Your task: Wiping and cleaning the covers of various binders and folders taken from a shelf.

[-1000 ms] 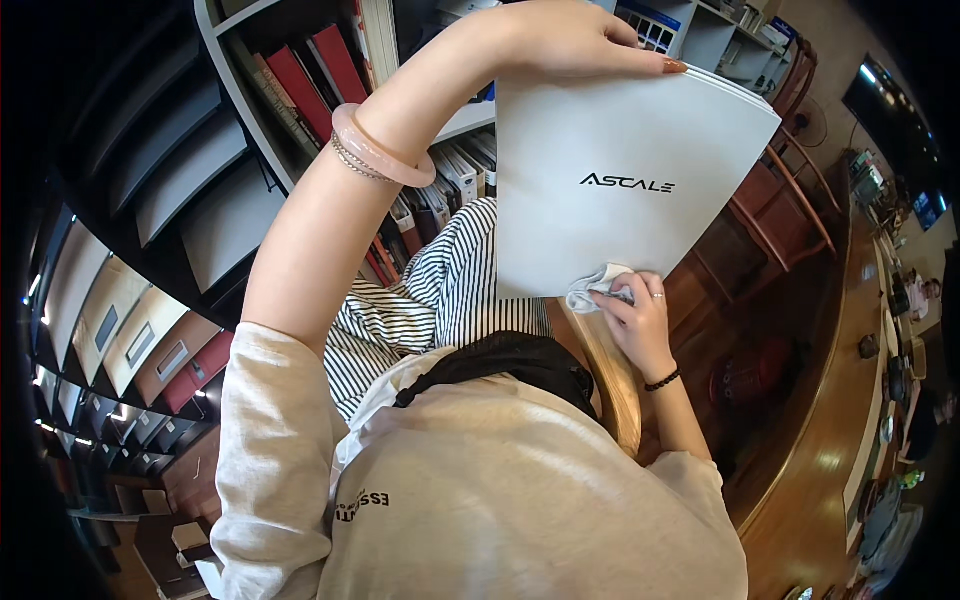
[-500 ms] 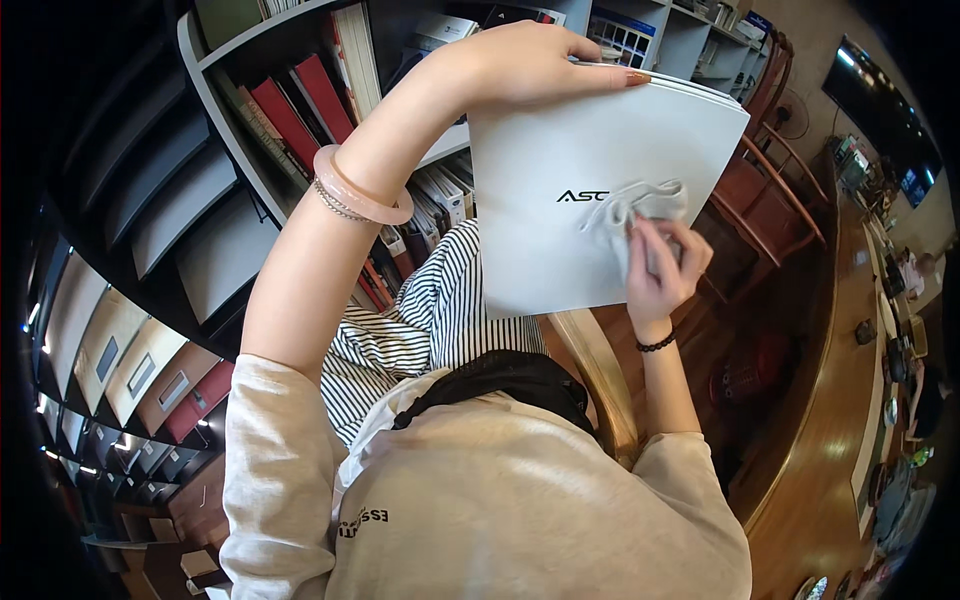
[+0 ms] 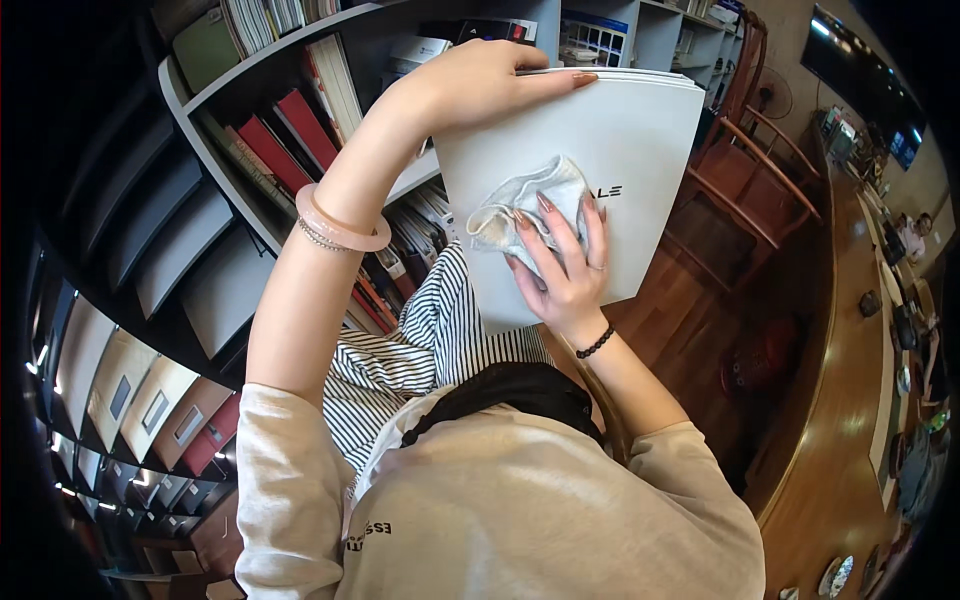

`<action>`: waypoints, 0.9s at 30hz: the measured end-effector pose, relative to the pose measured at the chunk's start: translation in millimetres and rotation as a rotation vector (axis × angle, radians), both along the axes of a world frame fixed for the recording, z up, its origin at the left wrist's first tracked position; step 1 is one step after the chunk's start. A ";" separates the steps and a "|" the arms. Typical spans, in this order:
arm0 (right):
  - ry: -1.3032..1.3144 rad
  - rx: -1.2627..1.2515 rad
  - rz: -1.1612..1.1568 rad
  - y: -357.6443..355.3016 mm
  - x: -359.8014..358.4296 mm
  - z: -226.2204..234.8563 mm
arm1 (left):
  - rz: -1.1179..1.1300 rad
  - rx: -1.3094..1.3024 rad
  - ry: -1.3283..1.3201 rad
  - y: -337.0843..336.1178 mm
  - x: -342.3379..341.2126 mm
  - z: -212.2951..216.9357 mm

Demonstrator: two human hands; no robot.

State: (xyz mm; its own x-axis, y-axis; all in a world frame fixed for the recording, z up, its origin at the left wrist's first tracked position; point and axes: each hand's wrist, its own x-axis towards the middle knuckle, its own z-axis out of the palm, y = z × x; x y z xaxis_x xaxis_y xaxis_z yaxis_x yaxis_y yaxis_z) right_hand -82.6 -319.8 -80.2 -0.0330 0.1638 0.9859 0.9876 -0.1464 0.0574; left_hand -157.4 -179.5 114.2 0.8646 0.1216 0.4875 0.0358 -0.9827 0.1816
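A large white booklet [image 3: 640, 130] with dark lettering on its cover stands tilted above my lap; more than one layer shows along its top edge. My left hand [image 3: 490, 85] grips that top edge, thumb on the front cover and the other fingers hidden behind. Against the cover, my right hand [image 3: 565, 255] presses a crumpled pale grey cloth [image 3: 540, 180], its fingers spread over the fabric. The cloth covers part of the lettering.
Ahead and left is a grey bookshelf [image 3: 175, 85] with red and white books. A wooden chair [image 3: 750, 180] stands at the far right. Along the right runs a long wooden counter [image 3: 815, 450] with small items. Stepped dark display racks [image 3: 190, 260] fill the left.
My right hand has slid the cloth leftward across the cover, and its fingers have spread from a bunched grip. The booklet sits a little further left in view, still held by my left hand.
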 end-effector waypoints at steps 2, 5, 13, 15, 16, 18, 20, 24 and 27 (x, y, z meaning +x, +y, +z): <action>-0.068 -0.062 0.042 -0.9 7.9 -1.3 | 0.011 0.004 -0.024 0.0 0.2 1.6; 0.137 0.114 -0.009 -4.5 22.5 -3.9 | -0.036 -0.016 -0.007 2.1 -3.5 1.6; 0.666 0.488 0.218 -4.9 36.8 -29.5 | -0.006 0.026 -0.061 2.2 -2.8 -1.4; 0.451 0.194 0.061 -8.9 15.6 -31.4 | 0.004 0.026 -0.056 4.1 -2.0 -1.4; 0.337 0.056 0.091 -12.2 9.0 -39.2 | 0.013 0.026 -0.052 4.9 -1.4 -1.1; 0.224 -0.079 0.118 -14.8 7.6 -44.5 | 0.018 0.028 -0.046 5.1 -0.5 -0.8; -0.193 -0.405 0.312 -16.8 14.8 -41.7 | 0.003 0.029 -0.044 5.0 -0.8 0.3; -0.021 -0.207 0.152 -24.5 23.5 -46.8 | -0.030 -0.002 -0.043 0.8 -4.3 -1.6; 0.158 -0.051 0.007 -31.2 34.8 -42.7 | -0.028 -0.014 -0.036 -0.4 -6.7 1.0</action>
State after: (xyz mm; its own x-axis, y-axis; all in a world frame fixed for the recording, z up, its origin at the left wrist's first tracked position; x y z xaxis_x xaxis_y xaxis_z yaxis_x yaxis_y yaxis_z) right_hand -47.8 -351.0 -123.0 0.1208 0.2143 0.9693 0.9858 -0.1406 -0.0917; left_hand -164.1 -179.9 115.2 0.8498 0.1046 0.5165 0.0017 -0.9807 0.1957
